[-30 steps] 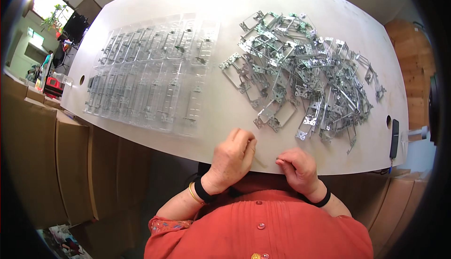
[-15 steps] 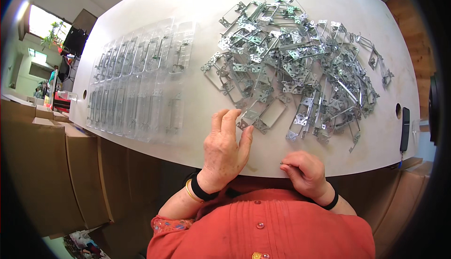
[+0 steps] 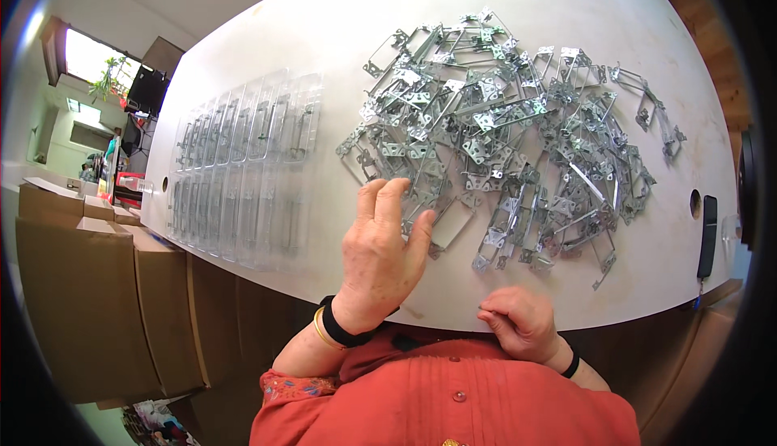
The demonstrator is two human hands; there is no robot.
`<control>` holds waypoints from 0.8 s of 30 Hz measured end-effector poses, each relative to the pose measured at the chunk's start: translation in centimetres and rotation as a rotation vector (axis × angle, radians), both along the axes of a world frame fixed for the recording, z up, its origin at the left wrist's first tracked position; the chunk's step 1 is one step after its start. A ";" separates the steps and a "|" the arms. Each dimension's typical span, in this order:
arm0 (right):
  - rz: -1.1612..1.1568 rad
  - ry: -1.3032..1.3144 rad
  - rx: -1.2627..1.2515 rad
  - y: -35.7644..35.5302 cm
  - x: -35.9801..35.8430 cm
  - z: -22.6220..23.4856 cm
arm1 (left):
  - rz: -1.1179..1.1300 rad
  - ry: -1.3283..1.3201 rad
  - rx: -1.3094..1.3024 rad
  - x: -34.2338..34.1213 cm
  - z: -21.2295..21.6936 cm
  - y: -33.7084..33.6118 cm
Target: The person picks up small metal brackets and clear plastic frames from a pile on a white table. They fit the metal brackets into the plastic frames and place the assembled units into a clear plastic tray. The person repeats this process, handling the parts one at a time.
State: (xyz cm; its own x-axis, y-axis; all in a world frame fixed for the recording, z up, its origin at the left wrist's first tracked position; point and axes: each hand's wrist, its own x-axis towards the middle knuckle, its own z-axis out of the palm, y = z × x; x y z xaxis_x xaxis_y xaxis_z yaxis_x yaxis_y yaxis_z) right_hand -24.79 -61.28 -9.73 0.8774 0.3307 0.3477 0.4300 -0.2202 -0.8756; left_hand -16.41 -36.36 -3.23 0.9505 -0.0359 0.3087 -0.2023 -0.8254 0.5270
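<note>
My left hand [image 3: 377, 244] reaches over the table to the near left edge of a large heap of silver metal brackets [image 3: 486, 122]. Its fingers are stretched and the thumb stands apart, so the hand is open. Close to the thumb lies a rectangular wire-framed bracket [image 3: 455, 227]; whether the fingertips touch any piece is hard to see. Near the table's front edge my right hand [image 3: 522, 320] is closed in a pinch, thumb against curled forefinger. What it pinches, if anything, is too small to name.
Left of the heap, clear plastic trays [image 3: 243, 167] hold similar metal parts in narrow slots. A dark slim device [image 3: 707, 237] lies at the right edge, by a round hole [image 3: 695, 203] in the white table [image 3: 340, 49]. Cardboard boxes [image 3: 89, 300] stand below left.
The view has tilted, so table, trays and heap sit differently in the picture. My left hand has edged slightly farther toward the heap. My right hand stays pinched near the table edge.
</note>
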 end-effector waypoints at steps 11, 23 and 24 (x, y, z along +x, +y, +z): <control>0.023 -0.006 0.018 -0.3 0.1 -0.1 | -0.018 -0.009 0.104 6.2 1.6 -0.5; 0.032 -0.012 0.018 -0.3 0.1 -0.4 | 0.022 0.199 -0.027 8.7 0.9 -1.3; 0.031 -0.015 0.017 -0.3 0.1 -0.4 | 0.009 0.156 -0.011 8.8 0.6 -1.1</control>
